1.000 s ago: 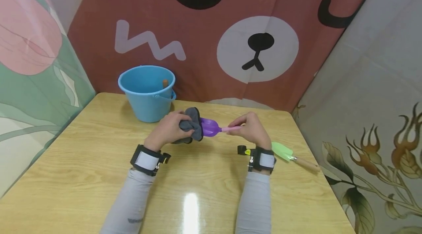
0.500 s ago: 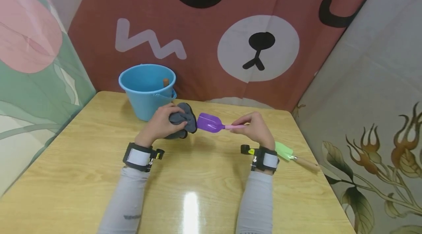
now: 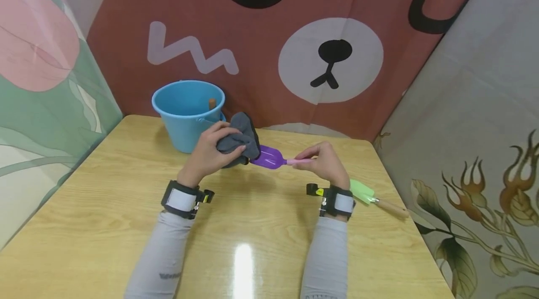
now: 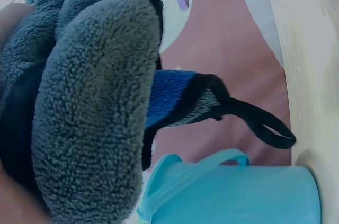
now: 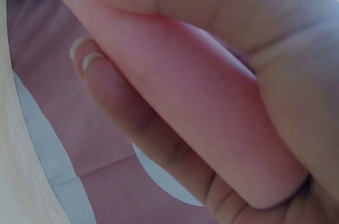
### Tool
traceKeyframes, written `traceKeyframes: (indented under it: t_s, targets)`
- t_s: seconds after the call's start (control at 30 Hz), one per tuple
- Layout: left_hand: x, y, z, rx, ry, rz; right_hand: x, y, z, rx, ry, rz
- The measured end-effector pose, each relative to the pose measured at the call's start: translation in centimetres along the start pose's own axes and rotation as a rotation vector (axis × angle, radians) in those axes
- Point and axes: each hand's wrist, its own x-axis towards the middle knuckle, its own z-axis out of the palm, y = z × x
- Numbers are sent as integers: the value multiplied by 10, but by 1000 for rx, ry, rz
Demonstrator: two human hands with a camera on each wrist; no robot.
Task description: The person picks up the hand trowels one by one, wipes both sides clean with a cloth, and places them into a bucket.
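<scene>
My left hand (image 3: 210, 151) grips a bunched grey cleaning cloth (image 3: 242, 133) with dark edging. Its fluffy pile fills much of the left wrist view, where a blue patch and a black hanging loop (image 4: 270, 128) stick out. The cloth's edge overlaps the blade tip of a small purple toy shovel (image 3: 269, 157). By its pink handle (image 5: 180, 102), my right hand (image 3: 322, 163) holds the shovel level above the table, thumb on one side and fingers on the other. The blade faces left, toward the cloth.
A light blue bucket (image 3: 187, 126) with an orange-brown stick end (image 3: 212, 103) inside stands at the back left, just behind my left hand. A green trowel (image 3: 362, 191) with a wooden handle lies on the wooden table (image 3: 261, 224) right of my right wrist. Printed curtains (image 3: 252, 55) hang behind.
The cloth first covers the purple blade's end, then slides left off it, and now overlaps the tip again, raised higher. My right hand and the shovel have shifted slightly right.
</scene>
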Motion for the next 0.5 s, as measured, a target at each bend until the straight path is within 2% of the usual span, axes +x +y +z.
traceKeyframes:
  t_s: [0.23,0.5]
  targets:
    - [3,9,11,-29,32,78,3,-3,4,-18,-5,-3]
    - [3,17,27,5,-40,115,6,-7,8,-20,-14,-42]
